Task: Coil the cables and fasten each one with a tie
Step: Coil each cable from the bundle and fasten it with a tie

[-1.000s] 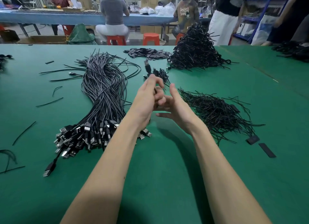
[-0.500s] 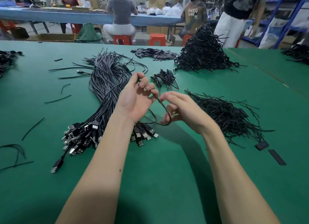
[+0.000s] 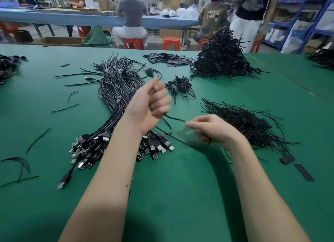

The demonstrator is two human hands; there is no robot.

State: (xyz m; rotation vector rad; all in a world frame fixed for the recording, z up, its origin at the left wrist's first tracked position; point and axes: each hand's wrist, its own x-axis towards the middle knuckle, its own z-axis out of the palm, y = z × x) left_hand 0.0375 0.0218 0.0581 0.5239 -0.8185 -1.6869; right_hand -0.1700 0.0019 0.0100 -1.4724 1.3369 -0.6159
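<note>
Bare green mat (image 3: pixel 180 196) in front of both arms. Left hand (image 3: pixel 150 106) fisted around a black cable (image 3: pixel 174 118); right hand (image 3: pixel 213 128), blurred, pinches it too.

one thin black cable (image 3: pixel 173 118) runs slack between two fists above the green counter (image 3: pixel 180 196), its blurred plug up past the left one. left of centre lies a long sheaf of uncoiled cables (image 3: pixel 117 90), usb plugs fanned nearest. loose black ties (image 3: pixel 247 124) heap at right; a tall mound of coiled cables (image 3: pixel 222 59) sits far right, a small cluster (image 3: pixel 180 86) nearer.
</note>
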